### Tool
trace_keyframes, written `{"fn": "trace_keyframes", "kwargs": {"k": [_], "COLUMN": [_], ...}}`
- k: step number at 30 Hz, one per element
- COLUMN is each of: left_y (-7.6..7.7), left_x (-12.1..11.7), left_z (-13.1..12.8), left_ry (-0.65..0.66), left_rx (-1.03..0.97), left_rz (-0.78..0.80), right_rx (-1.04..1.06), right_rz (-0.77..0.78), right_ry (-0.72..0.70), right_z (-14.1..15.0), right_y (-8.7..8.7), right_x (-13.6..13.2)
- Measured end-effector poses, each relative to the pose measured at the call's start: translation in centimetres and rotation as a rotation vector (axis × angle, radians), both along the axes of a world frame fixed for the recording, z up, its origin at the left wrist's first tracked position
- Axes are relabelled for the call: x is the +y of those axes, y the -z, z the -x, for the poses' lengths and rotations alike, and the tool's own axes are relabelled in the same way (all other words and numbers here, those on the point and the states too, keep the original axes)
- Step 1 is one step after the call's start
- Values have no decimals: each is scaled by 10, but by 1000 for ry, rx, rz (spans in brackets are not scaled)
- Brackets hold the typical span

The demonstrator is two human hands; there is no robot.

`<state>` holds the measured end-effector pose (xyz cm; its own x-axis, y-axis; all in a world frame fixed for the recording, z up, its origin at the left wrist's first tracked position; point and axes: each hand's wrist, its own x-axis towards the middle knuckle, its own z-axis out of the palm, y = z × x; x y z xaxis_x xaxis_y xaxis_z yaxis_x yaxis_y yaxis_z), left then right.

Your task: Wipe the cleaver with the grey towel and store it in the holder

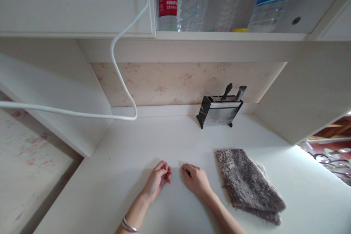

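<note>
My left hand [159, 178] rests on the white counter [131, 142] with its palm turned inward and its fingers loosely curled, nothing visible in them. A silver bangle [128, 224] circles that wrist. A short gap to the right, my right hand [195, 180] lies on the counter in a loose fist, back of the hand up. No object shows in it. Closest to it is a folded grey-brown cloth [249, 182] with a shaggy texture, lying on the right and not touched by either hand.
A knife block [222, 112] with two dark handles stands by the back wall. Overhead, a shelf [233, 36] holds several plastic bottles [192, 3]. A white cable [120, 75] hangs in front at the left. Side panels [307, 91] flank the counter.
</note>
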<state>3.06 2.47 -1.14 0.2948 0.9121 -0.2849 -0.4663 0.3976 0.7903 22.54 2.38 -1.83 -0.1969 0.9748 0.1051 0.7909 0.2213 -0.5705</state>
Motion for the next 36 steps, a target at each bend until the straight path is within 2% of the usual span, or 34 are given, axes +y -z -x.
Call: {"fn": "trace_keyframes", "kwargs": {"k": [24,36], "left_y": [-3,3], "left_x": [1,0], "left_z": [-1,0], "left_ry": [8,16], "left_rx": [2,16], "left_rz": [-2,-23], "right_rx": [-4,1], "right_rz": [10,28], "right_ry": [-3,5], "right_z": [1,1], "right_y": [-4,-3], "right_x": [1,1]}}
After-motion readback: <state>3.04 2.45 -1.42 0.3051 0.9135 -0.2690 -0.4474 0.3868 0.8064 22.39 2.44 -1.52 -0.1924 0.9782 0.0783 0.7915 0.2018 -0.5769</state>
